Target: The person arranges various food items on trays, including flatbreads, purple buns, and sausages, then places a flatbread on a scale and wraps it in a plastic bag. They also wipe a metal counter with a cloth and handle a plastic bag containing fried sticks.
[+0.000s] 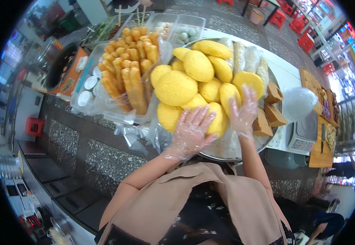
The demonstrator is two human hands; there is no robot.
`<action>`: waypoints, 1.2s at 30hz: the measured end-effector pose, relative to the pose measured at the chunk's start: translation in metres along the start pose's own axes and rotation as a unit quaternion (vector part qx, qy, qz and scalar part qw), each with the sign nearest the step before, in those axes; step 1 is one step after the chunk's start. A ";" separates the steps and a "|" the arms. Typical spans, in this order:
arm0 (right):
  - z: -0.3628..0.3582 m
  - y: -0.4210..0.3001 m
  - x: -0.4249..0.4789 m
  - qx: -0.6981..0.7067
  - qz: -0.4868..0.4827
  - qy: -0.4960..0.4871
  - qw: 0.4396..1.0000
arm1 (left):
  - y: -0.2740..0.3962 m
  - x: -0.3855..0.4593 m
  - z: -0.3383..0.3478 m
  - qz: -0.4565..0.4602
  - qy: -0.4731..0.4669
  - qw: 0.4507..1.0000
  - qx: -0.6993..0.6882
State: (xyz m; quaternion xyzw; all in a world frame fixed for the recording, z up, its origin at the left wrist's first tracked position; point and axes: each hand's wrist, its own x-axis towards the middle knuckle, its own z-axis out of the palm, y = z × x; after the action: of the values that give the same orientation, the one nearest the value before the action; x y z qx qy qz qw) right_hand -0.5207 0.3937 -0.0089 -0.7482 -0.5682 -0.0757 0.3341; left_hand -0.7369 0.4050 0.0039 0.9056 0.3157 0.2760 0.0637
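A pile of yellow steamed buns or dough rounds (pixel 176 88) lies on a large round metal tray (pixel 223 150). My left hand (pixel 192 131), in a clear plastic glove, rests with fingers spread on the buns at the pile's near edge. My right hand (pixel 245 111), gloved the same way, touches the right side of the pile, its fingertips at a flatter yellow round (pixel 248 84). Brown wedge-shaped pieces (pixel 261 124) sit just right of that hand. Plastic-wrapped rolls (pixel 239 56) lie behind them on the tray.
Fried dough sticks (pixel 133 79) stand in a plastic bin on the left, beside lidded cups (pixel 85 99). Tubs of eggs (pixel 186 36) are behind. An orange-sided pot (pixel 68 81) stands farther left. On the right are a scale (pixel 303 134), a plastic bag (pixel 298 102) and a knife (pixel 323 137) on a wooden board.
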 end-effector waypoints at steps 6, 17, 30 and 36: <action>-0.022 0.064 0.112 -0.161 0.236 -0.253 0.924 | -0.002 0.006 0.003 -0.002 0.024 1.000 -0.006; 0.014 0.056 0.024 -0.184 -0.115 -0.014 0.976 | 0.025 -0.030 0.015 -0.021 0.107 0.992 -0.059; 0.002 -0.235 -0.047 0.255 -0.311 0.009 0.915 | 0.030 -0.281 -0.065 -0.371 0.229 0.899 -0.035; -0.006 -0.429 -0.251 0.395 -0.462 -0.331 0.722 | 0.093 -0.542 -0.169 -0.642 0.152 0.732 0.173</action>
State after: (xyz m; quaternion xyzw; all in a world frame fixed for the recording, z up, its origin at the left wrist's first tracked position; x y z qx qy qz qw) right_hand -0.9916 0.2456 0.0497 -0.1708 -0.8962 0.2628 0.3140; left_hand -1.1300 -0.0073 -0.0764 0.4290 0.8695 0.2440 0.0186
